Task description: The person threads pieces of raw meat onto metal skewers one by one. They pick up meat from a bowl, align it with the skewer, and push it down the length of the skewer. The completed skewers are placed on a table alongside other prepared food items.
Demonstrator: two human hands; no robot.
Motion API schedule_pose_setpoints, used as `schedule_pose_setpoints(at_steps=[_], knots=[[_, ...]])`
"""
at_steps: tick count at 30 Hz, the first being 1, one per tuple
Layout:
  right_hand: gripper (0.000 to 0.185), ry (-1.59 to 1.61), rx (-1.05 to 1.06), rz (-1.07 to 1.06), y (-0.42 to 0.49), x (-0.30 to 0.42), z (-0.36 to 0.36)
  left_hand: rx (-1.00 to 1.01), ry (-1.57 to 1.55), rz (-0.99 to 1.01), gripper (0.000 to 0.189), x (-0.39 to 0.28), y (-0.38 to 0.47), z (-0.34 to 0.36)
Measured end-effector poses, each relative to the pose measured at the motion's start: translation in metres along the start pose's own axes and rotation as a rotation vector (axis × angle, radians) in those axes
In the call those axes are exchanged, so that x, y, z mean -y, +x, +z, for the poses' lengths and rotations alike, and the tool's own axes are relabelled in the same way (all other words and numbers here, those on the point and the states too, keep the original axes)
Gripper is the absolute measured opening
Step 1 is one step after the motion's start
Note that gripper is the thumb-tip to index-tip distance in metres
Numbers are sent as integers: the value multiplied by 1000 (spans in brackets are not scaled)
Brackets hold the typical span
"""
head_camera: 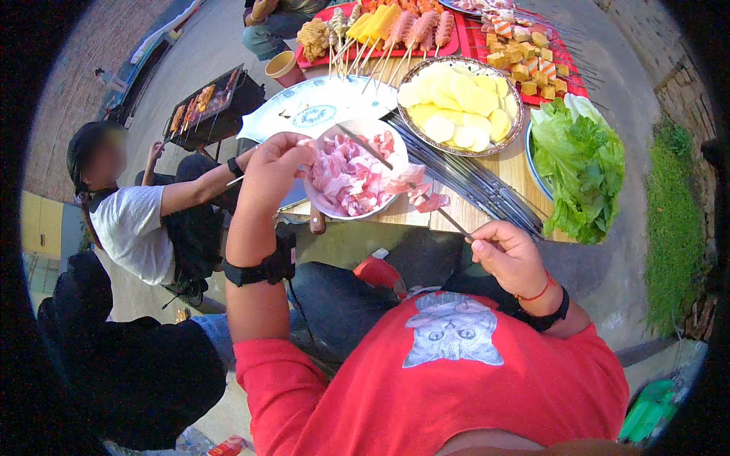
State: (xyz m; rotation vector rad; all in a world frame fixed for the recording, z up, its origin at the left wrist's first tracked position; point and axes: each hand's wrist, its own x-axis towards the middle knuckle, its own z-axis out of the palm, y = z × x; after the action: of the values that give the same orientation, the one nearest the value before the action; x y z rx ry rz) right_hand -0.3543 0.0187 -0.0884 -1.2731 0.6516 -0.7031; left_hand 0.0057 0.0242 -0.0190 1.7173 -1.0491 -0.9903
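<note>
My right hand (507, 259) grips the near end of a flat metal skewer (454, 222), which slants up and left over a white bowl of sliced raw meat (348, 171). Several pieces of raw meat (419, 185) are threaded along the skewer, and its pointed tip is bare. My left hand (285, 159) is at the bowl's left side, thumb and fingers pinched together on a piece of raw meat (311, 151). A bundle of metal skewers (473, 179) lies right of the bowl, partly under a patterned bowl of sliced potatoes (459, 108).
Behind the meat bowl lies a white fish-shaped plate (342, 100). Lettuce (579, 165) fills a bowl at right. Red trays (462, 40) at the back bear skewered food and tofu cubes (519, 60). A knife handle (317, 221) juts from the table's edge. At left, a person (137, 216) sits by a charcoal grill (211, 108).
</note>
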Motion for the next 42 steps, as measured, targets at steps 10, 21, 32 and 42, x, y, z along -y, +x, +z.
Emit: schedule_pose_setpoints(at_steps=[10, 21, 32, 42], knots=[[12, -203, 37, 62, 6, 2, 9, 6, -614, 169, 14, -6, -23, 20], [13, -173, 47, 149, 2, 5, 14, -195, -497, 395, 17, -3, -30, 45], [14, -147, 53, 135, -3, 2, 16, -329, -81, 702, 14, 3, -42, 61], [14, -136, 17, 171, -8, 5, 18, -393, 502, 829, 12, -2, -61, 70]])
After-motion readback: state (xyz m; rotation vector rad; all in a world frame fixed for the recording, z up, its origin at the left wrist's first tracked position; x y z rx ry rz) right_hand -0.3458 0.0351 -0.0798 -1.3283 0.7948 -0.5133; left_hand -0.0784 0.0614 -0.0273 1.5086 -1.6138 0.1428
